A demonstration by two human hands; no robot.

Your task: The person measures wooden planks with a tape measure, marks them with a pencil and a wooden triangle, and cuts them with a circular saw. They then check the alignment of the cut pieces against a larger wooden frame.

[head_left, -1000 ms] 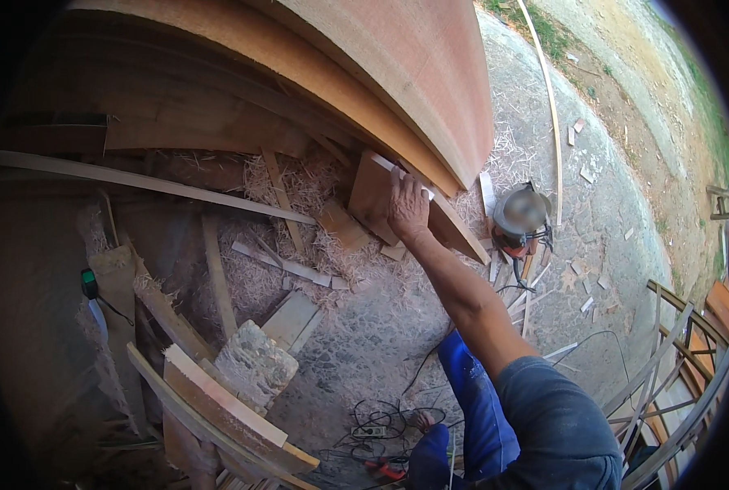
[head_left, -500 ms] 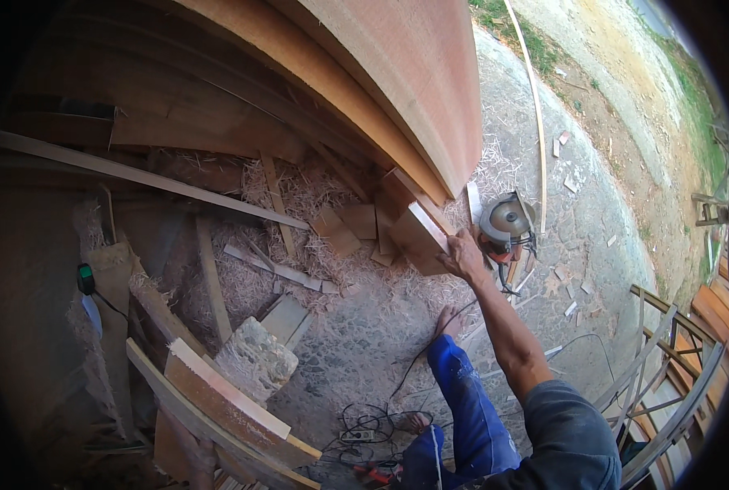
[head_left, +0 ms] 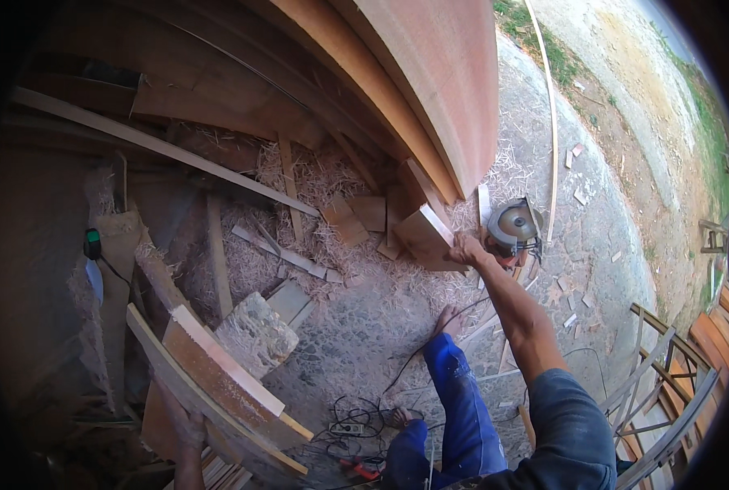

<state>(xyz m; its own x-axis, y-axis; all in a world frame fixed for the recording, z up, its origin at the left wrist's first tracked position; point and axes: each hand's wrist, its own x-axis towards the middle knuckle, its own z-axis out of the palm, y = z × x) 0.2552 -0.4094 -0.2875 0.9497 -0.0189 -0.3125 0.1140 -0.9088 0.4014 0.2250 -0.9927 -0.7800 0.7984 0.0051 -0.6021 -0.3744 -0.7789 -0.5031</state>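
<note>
Left hand (head_left: 188,429) at the planks (head_left: 220,369), right hand (head_left: 469,248) gripping a board (head_left: 428,245).
At near left, the left hand's closure cannot be told, the planks partly hiding it. Farther off, at centre, the board lies just left of the right hand, the nearer one, which grips its near-right corner; its pale edge (head_left: 439,224) slants far-left to near-right. Just right sits a saw (head_left: 516,224).

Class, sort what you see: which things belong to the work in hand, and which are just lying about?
Likely in use:
- pale-edged board, gripped by the right hand
- curved plank, next to the left hand; contact unclear

Seemingly lying about:
- circular saw
- socket strip amid tangled cable
- wood shavings
</note>
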